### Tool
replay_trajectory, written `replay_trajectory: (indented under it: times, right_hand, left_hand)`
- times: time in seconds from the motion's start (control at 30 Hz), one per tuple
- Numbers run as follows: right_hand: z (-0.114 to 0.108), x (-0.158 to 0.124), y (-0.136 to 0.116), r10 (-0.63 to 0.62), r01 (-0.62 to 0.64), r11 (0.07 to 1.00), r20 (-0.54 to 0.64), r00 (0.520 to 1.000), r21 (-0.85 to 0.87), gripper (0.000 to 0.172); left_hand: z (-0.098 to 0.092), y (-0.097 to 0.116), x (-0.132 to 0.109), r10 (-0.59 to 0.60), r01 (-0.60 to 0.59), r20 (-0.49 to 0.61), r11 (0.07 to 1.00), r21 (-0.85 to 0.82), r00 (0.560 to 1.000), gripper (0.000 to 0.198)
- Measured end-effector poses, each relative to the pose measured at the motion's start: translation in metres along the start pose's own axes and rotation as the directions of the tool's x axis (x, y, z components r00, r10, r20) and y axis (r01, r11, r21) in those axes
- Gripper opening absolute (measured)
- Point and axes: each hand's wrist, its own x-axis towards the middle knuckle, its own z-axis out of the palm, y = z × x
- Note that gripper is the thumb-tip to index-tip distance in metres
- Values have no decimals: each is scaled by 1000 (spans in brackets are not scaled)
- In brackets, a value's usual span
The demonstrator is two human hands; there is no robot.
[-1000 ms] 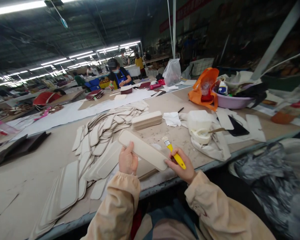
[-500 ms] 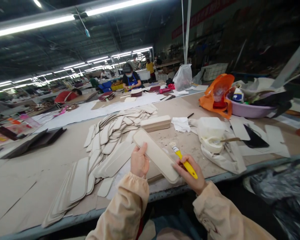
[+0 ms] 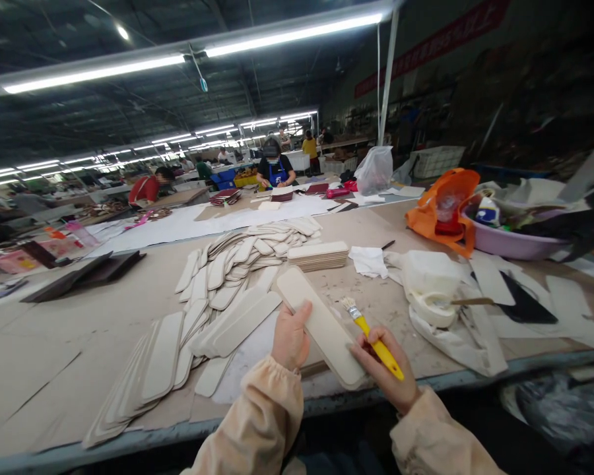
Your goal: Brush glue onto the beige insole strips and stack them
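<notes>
A long cream panel with rounded corners [image 3: 321, 330] is tilted above the table's front edge. My left hand [image 3: 291, 333] grips it near the upper end, thumb on its face. My right hand [image 3: 389, 369] is closed round the yellow handle of a paintbrush [image 3: 376, 343], bristles pointing up and left; its fingers also touch the panel's lower right edge. Left of my hands lies a loose heap of like panels [image 3: 228, 270], with a fanned row of panels [image 3: 153, 363] at the front. Behind the held panel sits a neat stack of panels [image 3: 318, 256].
On the right stand a white plastic container [image 3: 433, 280] with a stick across it, an orange bag [image 3: 443, 208] and a lilac basin [image 3: 517, 241]. A white cloth [image 3: 369, 262] lies near the stack. Dark boards [image 3: 94, 274] rest at the left. A person in a blue apron [image 3: 276, 173] works across the table.
The whole view has shifted, so the scene sits slightly lower and further right. Both hands keep their hold on the panel and the paintbrush.
</notes>
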Motion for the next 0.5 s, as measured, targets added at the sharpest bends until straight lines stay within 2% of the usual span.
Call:
replay_trajectory:
  times: [0.37, 0.5]
  right_hand:
    - [5, -1, 2, 6, -6, 1000, -4, 1000, -19, 41]
    - [5, 0, 3, 5, -3, 999, 34, 999, -45, 38]
  left_hand:
    - [-6, -3, 4, -26, 26, -8, 999, 25, 1000, 43]
    - [-7, -3, 5, -37, 37, -6, 999, 33, 999, 40]
